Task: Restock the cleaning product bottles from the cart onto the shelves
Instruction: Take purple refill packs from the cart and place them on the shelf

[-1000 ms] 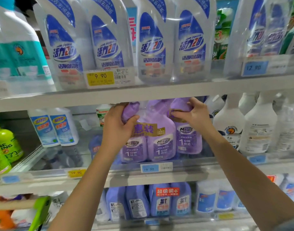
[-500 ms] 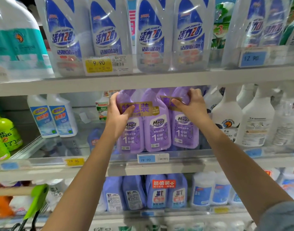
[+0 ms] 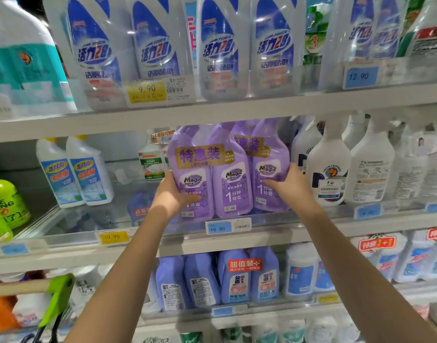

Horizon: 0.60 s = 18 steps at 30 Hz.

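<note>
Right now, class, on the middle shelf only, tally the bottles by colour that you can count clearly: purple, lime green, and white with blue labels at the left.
Purple bottles, held by the left hand and right hand: 3
Lime green bottles: 2
White bottles with blue labels: 2
Total: 7

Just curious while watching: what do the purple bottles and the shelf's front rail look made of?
The purple bottles look like opaque plastic bundled in glossy clear film: soft highlights and a gold banner spanning two. The shelf's front rail seems clear plastic, since the bottle bases show through it; its ledge looks painted metal, though I can't be sure.
</note>
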Available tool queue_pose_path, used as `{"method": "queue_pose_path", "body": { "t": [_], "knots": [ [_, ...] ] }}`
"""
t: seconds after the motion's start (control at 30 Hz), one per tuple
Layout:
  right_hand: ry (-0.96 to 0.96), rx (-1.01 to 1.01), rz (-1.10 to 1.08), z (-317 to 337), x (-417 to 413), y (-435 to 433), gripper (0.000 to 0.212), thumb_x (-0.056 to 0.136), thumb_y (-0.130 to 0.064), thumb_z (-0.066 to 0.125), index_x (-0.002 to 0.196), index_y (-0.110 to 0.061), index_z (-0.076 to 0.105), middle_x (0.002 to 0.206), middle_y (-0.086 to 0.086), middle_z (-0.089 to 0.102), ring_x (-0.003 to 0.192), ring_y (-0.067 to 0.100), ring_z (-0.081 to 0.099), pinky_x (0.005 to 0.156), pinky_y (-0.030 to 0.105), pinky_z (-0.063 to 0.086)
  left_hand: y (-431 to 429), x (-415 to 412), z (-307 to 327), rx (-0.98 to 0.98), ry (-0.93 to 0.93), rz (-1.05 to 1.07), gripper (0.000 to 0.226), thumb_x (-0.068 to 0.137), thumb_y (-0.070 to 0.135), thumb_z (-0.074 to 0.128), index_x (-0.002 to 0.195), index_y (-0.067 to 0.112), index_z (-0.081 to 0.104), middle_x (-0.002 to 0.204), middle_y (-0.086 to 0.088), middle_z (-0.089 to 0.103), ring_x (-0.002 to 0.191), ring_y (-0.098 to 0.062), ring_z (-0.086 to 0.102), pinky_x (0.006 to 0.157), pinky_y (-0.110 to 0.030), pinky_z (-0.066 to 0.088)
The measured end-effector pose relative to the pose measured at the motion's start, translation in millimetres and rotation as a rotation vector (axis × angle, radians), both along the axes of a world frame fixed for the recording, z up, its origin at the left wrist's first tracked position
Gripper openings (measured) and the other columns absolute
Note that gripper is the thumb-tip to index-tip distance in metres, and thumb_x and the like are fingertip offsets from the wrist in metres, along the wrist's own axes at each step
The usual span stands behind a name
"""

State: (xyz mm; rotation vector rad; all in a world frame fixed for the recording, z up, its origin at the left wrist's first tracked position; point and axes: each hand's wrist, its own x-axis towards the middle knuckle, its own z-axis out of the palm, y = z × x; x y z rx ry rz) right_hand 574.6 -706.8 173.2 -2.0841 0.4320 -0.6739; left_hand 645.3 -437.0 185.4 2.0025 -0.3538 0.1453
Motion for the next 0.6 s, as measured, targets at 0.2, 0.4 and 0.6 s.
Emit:
{"method": "queue_pose_path", "body": {
  "t": [0.2, 0.4, 0.6],
  "knots": [
    [0.068, -0.167, -0.016, 2, -5, -6, 0.054, 0.072, -0.026, 0.083, 0.111, -0.009, 0.049, 0.112, 0.009, 0.063, 0.102, 0.027, 0.061, 0.07, 0.032, 0.043, 10, 16, -7, 0.229, -0.035, 0.061, 0.063, 0.057, 0.021, 0.088, 0.11, 0.021, 0.056, 0.102, 0.003, 0.068, 0.092, -0.018, 0.064, 0.079, -0.031, 0.051],
    [0.072, -0.111, 0.064, 9, 3, -21, 0.051, 0.068, -0.02, 0.085, 0.105, -0.008, 0.052, 0.11, 0.009, 0.064, 0.102, 0.026, 0.062, 0.085, 0.043, 0.053, 9, 18, -6, 0.198, -0.054, 0.049, 0.051, 0.063, 0.015, 0.087, 0.104, 0.019, 0.056, 0.093, 0.006, 0.066, 0.083, -0.013, 0.062, 0.069, -0.029, 0.049],
    [0.072, -0.1, 0.108, 6, 23, -29, 0.054, 0.066, -0.023, 0.086, 0.109, -0.012, 0.056, 0.109, 0.006, 0.066, 0.1, 0.023, 0.063, 0.086, 0.045, 0.054, 1, 24, -7, 0.158, -0.036, 0.011, 0.055, 0.06, 0.01, 0.088, 0.106, 0.017, 0.058, 0.094, 0.005, 0.068, 0.083, -0.008, 0.065, 0.073, -0.027, 0.053]
  ]
}}
